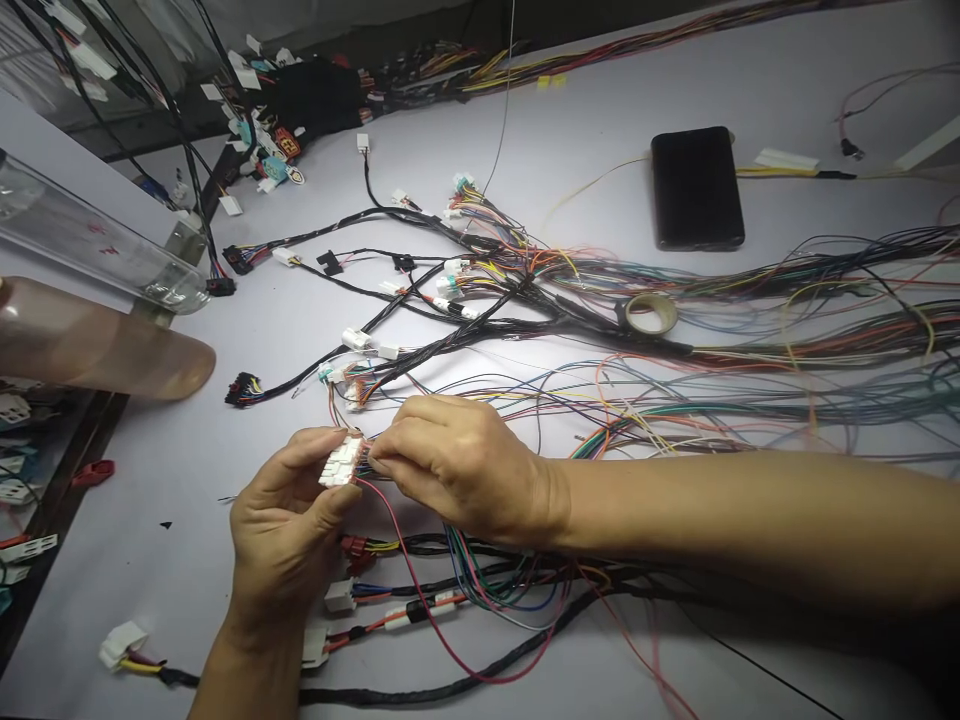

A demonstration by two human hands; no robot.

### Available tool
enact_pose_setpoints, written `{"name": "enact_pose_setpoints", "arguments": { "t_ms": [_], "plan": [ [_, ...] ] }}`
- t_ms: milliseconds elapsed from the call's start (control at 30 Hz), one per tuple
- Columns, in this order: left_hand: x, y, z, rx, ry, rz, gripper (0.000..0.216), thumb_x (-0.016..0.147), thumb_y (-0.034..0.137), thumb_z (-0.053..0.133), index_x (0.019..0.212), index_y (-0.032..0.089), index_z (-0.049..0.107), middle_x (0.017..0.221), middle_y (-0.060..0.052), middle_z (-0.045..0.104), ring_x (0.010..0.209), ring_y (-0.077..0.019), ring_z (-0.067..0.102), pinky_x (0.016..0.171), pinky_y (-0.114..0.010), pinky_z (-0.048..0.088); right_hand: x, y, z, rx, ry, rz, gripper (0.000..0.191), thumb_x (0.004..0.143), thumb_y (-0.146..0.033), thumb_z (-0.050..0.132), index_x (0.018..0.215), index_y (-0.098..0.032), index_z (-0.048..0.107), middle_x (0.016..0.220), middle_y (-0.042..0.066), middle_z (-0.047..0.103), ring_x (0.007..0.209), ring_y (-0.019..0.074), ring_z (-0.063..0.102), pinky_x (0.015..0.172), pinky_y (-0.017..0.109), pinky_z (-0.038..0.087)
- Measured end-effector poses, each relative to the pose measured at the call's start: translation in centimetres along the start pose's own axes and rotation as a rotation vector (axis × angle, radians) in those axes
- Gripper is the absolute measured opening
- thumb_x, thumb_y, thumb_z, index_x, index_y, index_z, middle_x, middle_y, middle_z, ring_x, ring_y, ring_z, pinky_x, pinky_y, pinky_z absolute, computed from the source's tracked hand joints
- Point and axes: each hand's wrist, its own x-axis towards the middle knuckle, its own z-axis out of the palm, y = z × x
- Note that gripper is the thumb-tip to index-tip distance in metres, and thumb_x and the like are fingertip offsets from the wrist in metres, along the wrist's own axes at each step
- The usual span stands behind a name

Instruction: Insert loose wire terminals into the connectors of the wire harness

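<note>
Between the thumb and fingers of my left hand (pixel 289 510) is a white multi-pin connector (pixel 342 463), tilted above the table. My right hand (pixel 461 465) is closed in a pinch at the connector's right side, where thin wires enter it. The pinched wire itself is mostly hidden by the fingers. A pink wire (pixel 409 560) leaves the connector's lower edge and loops down over the cables below. Just behind my hands lie a white-and-orange connector (pixel 354 393) and a black connector (pixel 242 390) on taped cable branches.
A taped wire harness (pixel 585 315) spreads across the table with a tape roll (pixel 651 315) on it. A black box (pixel 697 188) sits at the back right. Two bottles, one clear (pixel 97 235) and one brownish (pixel 105 340), lie at left. A white connector (pixel 124 645) rests at front left.
</note>
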Motion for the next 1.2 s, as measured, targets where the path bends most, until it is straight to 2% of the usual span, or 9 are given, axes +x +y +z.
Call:
{"name": "enact_pose_setpoints", "arguments": {
  "t_ms": [200, 400, 600, 800, 1000, 1100, 1200],
  "plan": [
    [0.08, -0.10, -0.06, 0.001, 0.006, 0.017, 0.033, 0.070, 0.020, 0.082, 0.102, 0.023, 0.072, 0.103, -0.006, 0.061, 0.094, -0.0187, 0.062, 0.078, -0.024, 0.055, -0.03, -0.05, -0.11, -0.030, -0.087, 0.026, 0.024, 0.098, -0.017, 0.046, 0.091, -0.008, 0.067, 0.082, 0.007, 0.060, 0.075, 0.0155, 0.054, 0.069, 0.027, 0.046],
    [0.04, 0.01, -0.16, 0.007, -0.007, 0.011, 0.032, 0.071, 0.019, 0.081, 0.102, 0.023, 0.072, 0.104, -0.005, 0.060, 0.094, -0.0173, 0.060, 0.078, -0.021, 0.054, 0.11, -0.14, -0.34, 0.076, -0.079, 0.058, 0.021, 0.099, -0.019, 0.048, 0.095, -0.009, 0.067, 0.085, 0.007, 0.062, 0.080, 0.0144, 0.055, 0.073, 0.025, 0.047],
    [0.07, 0.21, -0.10, 0.013, -0.014, 0.011, 0.032, 0.072, 0.018, 0.080, 0.102, 0.023, 0.072, 0.103, -0.005, 0.061, 0.094, -0.0177, 0.061, 0.079, -0.022, 0.054, 0.18, -0.20, -0.24, 0.008, -0.144, 0.064, 0.020, 0.097, -0.016, 0.048, 0.091, -0.008, 0.066, 0.084, 0.007, 0.060, 0.078, 0.0149, 0.054, 0.070, 0.025, 0.046],
    [0.01, 0.20, 0.03, -0.010, -0.020, 0.019, 0.032, 0.071, 0.019, 0.081, 0.102, 0.025, 0.072, 0.099, -0.004, 0.062, 0.091, -0.0163, 0.061, 0.075, -0.021, 0.055, 0.16, -0.24, 0.00, -0.060, -0.143, 0.028, 0.018, 0.096, -0.013, 0.048, 0.091, -0.008, 0.065, 0.082, 0.007, 0.058, 0.076, 0.0159, 0.051, 0.068, 0.026, 0.043],
    [0.00, 0.39, 0.30, 0.013, -0.003, 0.004, 0.032, 0.068, 0.021, 0.084, 0.098, 0.026, 0.073, 0.097, -0.004, 0.062, 0.089, -0.0165, 0.061, 0.068, -0.019, 0.054, -0.06, -0.52, 0.10, -0.074, -0.201, 0.042, 0.021, 0.097, -0.014, 0.045, 0.092, -0.010, 0.065, 0.085, 0.007, 0.059, 0.078, 0.0167, 0.051, 0.070, 0.026, 0.043],
    [0.10, 0.34, 0.35, 0.026, 0.019, -0.007, 0.033, 0.066, 0.022, 0.085, 0.097, 0.027, 0.074, 0.097, -0.004, 0.062, 0.088, -0.0167, 0.061, 0.067, -0.020, 0.054, -0.19, -0.31, 0.26, -0.042, -0.199, 0.060, 0.020, 0.096, -0.015, 0.046, 0.094, -0.009, 0.065, 0.086, 0.008, 0.059, 0.078, 0.0168, 0.052, 0.070, 0.027, 0.044],
    [0.15, 0.35, 0.20, -0.001, 0.053, -0.018, 0.034, 0.065, 0.022, 0.086, 0.097, 0.026, 0.074, 0.101, -0.005, 0.062, 0.093, -0.0178, 0.061, 0.073, -0.021, 0.055, 0.13, -0.18, -0.05, 0.084, -0.138, 0.106, 0.017, 0.097, -0.017, 0.049, 0.094, -0.010, 0.064, 0.087, 0.006, 0.061, 0.082, 0.0149, 0.054, 0.075, 0.025, 0.045]
  ]
}}
